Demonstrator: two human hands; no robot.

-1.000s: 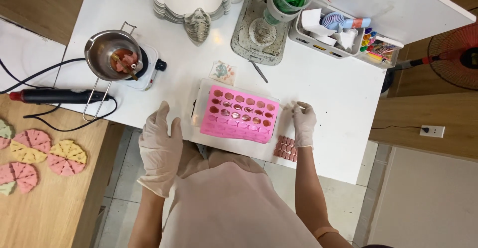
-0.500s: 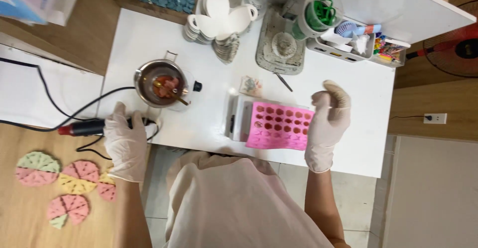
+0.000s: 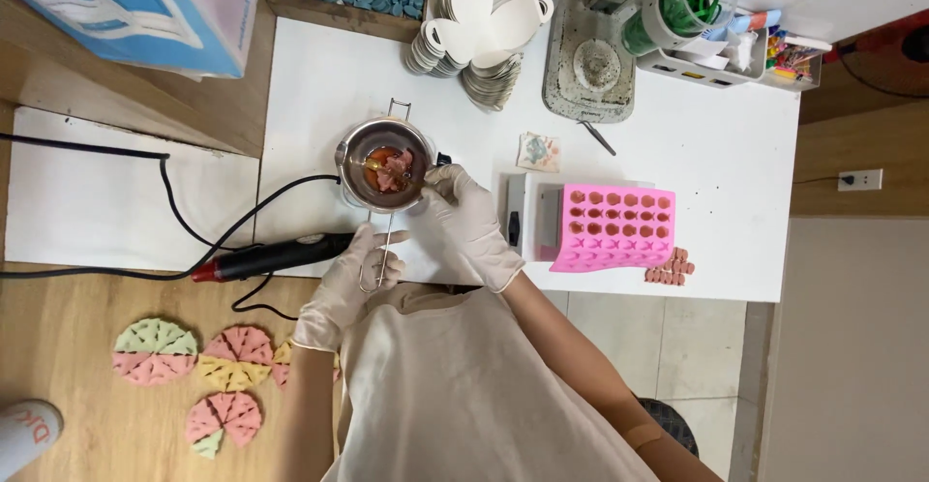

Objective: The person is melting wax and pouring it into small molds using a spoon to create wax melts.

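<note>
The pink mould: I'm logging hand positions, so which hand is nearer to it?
Right. The right hand is at the metal pot, apart from the pink mould; the left hand, on the pot's wire handle, is farther.

Bright, even light; soft shadows.

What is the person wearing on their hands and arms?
Both hands wear thin, whitish disposable gloves that are a bit wrinkly and end at the wrists: the left hand and the right hand. Above the gloves the forearms are bare, with no sleeves reaching them. Near the right elbow there is a small sticking plaster. The person wears a pale beige top.
</note>
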